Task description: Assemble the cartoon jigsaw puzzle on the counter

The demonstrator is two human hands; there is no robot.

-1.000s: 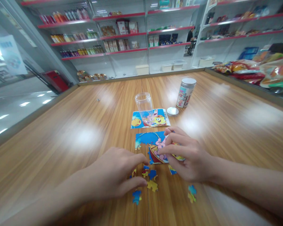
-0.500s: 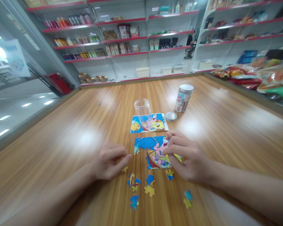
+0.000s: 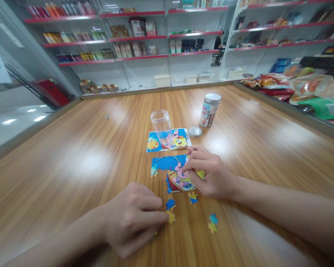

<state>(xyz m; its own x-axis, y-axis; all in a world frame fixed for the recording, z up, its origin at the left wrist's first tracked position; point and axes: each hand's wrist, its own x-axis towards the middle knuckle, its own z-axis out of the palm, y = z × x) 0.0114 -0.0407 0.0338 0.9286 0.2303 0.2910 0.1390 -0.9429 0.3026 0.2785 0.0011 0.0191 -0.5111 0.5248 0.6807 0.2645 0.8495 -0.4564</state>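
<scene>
A partly joined cartoon jigsaw puzzle (image 3: 164,162) lies flat on the wooden table. My right hand (image 3: 210,171) rests on its right side, fingers bent and pressed to it, covering that part. Nearer me, my left hand (image 3: 133,218) reaches low over the table, thumb apart from the fingers. Its index fingertip touches a yellow puzzle piece (image 3: 171,217), beside a blue piece (image 3: 170,203). Other loose pieces are mostly hidden under that hand. A blue-and-yellow piece (image 3: 193,197) sits just below the puzzle, and two touching pieces (image 3: 213,223) lie at the right.
Behind the puzzle lies a printed picture card (image 3: 153,144) with a clear plastic jar (image 3: 160,120) on it. A silver lid (image 3: 195,131) and a labelled can (image 3: 210,110) stand to the right. Stocked shelves (image 3: 139,57) line the back; snack bags (image 3: 308,89) fill the right side.
My left hand has moved right and nearer, over the loose pieces, its index finger now on the yellow piece. My right hand stays on the puzzle. The view has shifted slightly.
</scene>
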